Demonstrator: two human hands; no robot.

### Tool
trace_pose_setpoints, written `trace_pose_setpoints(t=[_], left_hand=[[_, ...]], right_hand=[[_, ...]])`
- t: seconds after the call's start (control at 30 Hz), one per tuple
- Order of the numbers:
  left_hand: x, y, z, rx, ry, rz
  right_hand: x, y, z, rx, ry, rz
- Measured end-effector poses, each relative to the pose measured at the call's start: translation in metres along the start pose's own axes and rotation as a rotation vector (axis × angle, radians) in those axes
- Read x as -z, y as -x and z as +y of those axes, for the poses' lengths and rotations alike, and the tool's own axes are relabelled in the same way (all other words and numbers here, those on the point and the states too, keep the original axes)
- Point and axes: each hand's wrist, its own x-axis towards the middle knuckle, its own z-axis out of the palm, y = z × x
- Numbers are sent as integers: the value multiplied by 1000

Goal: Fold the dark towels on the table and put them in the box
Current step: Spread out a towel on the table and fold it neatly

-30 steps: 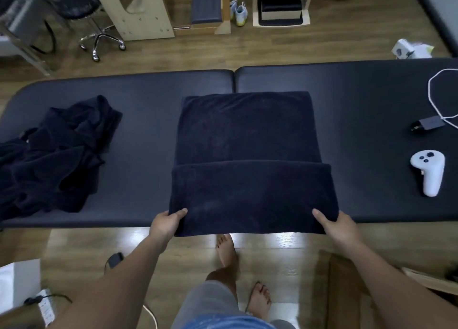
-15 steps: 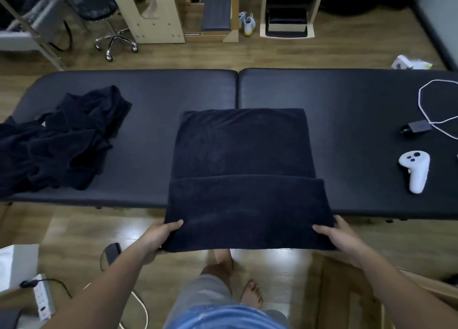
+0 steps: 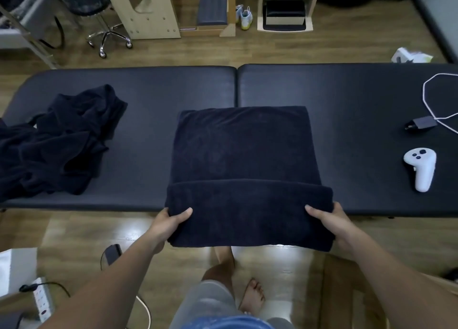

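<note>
The towel (image 3: pixel 244 170) lies mid-worktop (image 3: pixel 148 120), its near end doubled and overhanging the front edge. It looks soft, thick and limp, so it will likely sag unless taken at both corners. Left hand (image 3: pixel 166 225) and right hand (image 3: pixel 332 223) each pinch a near corner, thumbs on top. Left of the towel, the pile (image 3: pixel 54 142) waits. No readable writing anywhere.

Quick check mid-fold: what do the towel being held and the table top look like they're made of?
Towel: looks like dark navy terry cloth, matte and fuzzy, with a thick, soft rolled fold edge. Table: apparently padded vinyl or faux leather, since it shows a smooth dark surface with a soft sheen, rounded corners and a seam between two cushions. Real leather cannot be ruled out.
</note>
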Motion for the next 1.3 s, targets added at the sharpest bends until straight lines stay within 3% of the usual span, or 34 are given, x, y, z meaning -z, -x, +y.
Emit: trace_pose_setpoints(t=[0.13,0.23,0.5,0.67,0.77,0.83,0.9,0.97,1.03,1.13,1.3], left_hand=[[-3,-18,11,-44,-5,77],[-1,-38,31,-76,-49,77],[-7,-117,116,-114,-73,100],[-18,-174,198,-207,-70,105],[-19,-175,230,-212,98,26],[-9,-161,231,-258,226,-52],[5,-143,209,-235,268,-138],[15,-128,178,-102,137,-211],[17,-124,157,-72,30,-173],[14,-116,148,-130,35,8],[9,-96,125,-79,-149,-13]], right_hand=[[-14,-9,-12,79,216,126],[-18,-23,-42,35,286,136],[-31,-69,-130,-22,163,87],[-46,-110,-195,123,85,147],[-48,-124,-226,241,135,265],[-40,-124,-230,278,-28,171],[-27,-117,-217,239,-196,-25],[-18,-109,-193,116,-130,-197],[-9,-102,-175,1,-25,-321],[6,-99,-163,0,68,-375],[13,-94,-138,-82,32,-415]])
